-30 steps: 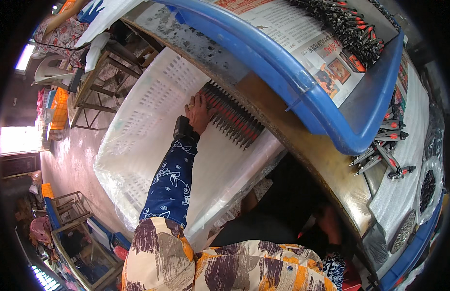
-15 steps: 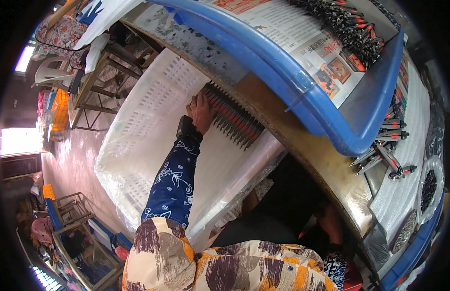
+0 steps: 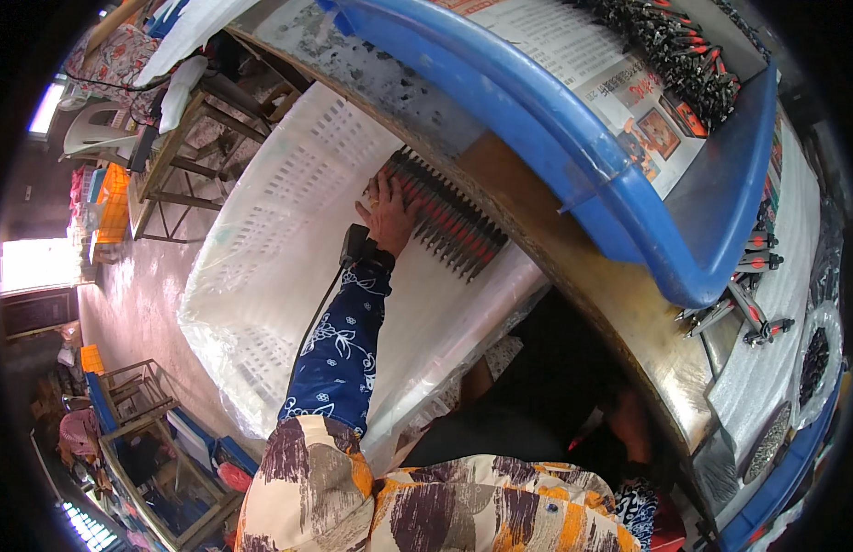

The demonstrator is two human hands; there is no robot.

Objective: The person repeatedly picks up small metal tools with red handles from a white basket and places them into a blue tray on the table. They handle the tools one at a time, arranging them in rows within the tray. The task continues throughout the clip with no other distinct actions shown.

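Observation:
A row of black-and-red drawing compasses [image 3: 458,225] lies side by side in a white plastic-lined basket [image 3: 261,285], points toward me. On the left end of this row my left hand [image 3: 389,219] rests, its fingers stretched out over the compasses and slightly apart. A dark cuff with a cable is on that wrist. My right hand [image 3: 629,425] hangs low in the shadow below the table edge. Its fingers are too dark to make out.
The worktable [image 3: 619,294] runs along the basket's far right side. On it stands a blue tray [image 3: 573,166] with newspaper and a heap of compasses [image 3: 688,69]. Loose compasses [image 3: 748,308] lie beside the tray. Wooden frames [image 3: 169,460] stand on the floor at left.
My left hand has shifted slightly right and down along the row, and its fingers look more spread. The view has moved a little. My right hand stays low.

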